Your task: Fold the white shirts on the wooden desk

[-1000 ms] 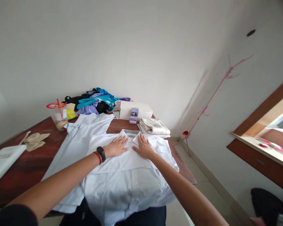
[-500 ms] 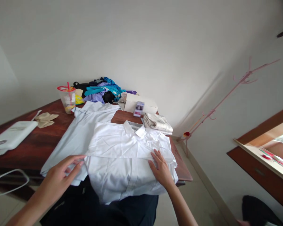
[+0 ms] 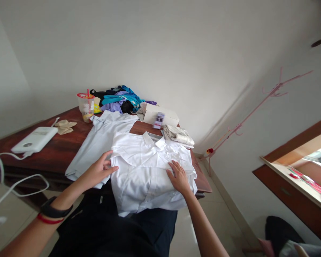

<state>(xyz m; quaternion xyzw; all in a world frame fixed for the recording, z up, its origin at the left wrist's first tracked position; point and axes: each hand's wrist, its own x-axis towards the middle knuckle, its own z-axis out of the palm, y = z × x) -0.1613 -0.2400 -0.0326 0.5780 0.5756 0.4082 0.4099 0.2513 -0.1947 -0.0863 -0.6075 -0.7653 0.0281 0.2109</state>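
Note:
A white collared shirt (image 3: 135, 182) lies front up on the table, its sleeves laid across the chest and its lower part hanging over the front edge. At its left edge is my left hand (image 3: 103, 169), thumb and fingers apart, the thumb resting on the cloth. My right hand (image 3: 179, 177) lies flat on the right side of the shirt with its fingers spread. A pale blue-grey shirt (image 3: 96, 142) is spread out just left of the white one, partly covered by it.
On the dark wooden table (image 3: 61, 150) are a white power bank (image 3: 34, 138) with a cable, a beige cloth (image 3: 65, 126), and a plastic cup (image 3: 86, 109). Behind are a clothes pile (image 3: 123, 100), a white box (image 3: 169, 116) and folded cloth (image 3: 179, 135). A pink coat rack (image 3: 254, 110) leans right.
My left hand has moved up and inward along the shirt's left edge, and the cloth there now lies closer in. My right hand stays on the shirt. The view has shifted slightly.

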